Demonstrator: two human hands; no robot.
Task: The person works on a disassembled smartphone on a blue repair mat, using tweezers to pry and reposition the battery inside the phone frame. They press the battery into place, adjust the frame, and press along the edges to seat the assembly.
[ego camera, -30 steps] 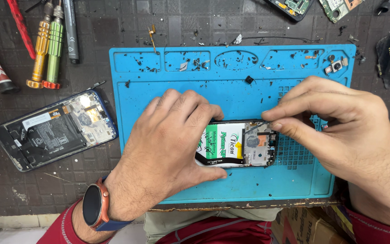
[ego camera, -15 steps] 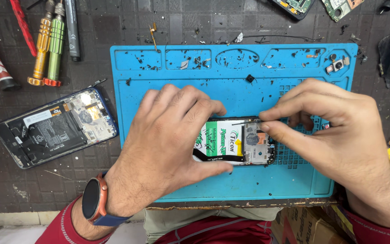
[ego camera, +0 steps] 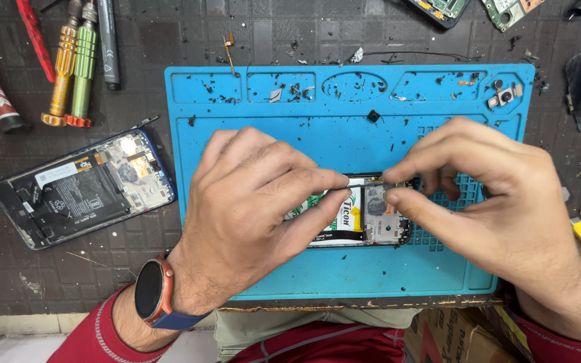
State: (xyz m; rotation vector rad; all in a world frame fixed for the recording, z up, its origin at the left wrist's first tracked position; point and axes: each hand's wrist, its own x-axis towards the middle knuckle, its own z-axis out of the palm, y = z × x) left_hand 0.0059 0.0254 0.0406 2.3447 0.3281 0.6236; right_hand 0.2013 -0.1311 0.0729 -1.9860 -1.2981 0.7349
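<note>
Both hands are seen drawn closer together than half a second ago, so that their fingertips now nearly meet over the top edge of the opened phone (ego camera: 364, 214). That phone lies face down, back cover off, near the middle of the blue mat (ego camera: 250, 114), a little toward its near edge; its white-and-green battery and metal shield plate are exposed.

By the left hand (ego camera: 250, 202) most of the battery end is covered. Its fingers are laid flat and curled slightly, the index fingertip pressed at the phone's upper rim; nothing is gripped, the phone is only held down. By the right hand (ego camera: 492, 195) a pinch is formed: thumb and index finger are closed almost fully at the phone's upper rim beside the shield plate. Whether a small part is caught between them cannot be told, since the spot is too small and partly hidden.

Judging from the narrower gap and the tighter pinch, fine work at that upper rim is under way, with the phone steadied rather than lifted.

A second opened phone (ego camera: 85, 188) lies on the dark surface left of the mat. Screwdrivers (ego camera: 75, 64) are laid near the far left corner, and a small camera module (ego camera: 502, 97) rests in a tray at the mat's far right corner. Black debris is scattered over the mat.
</note>
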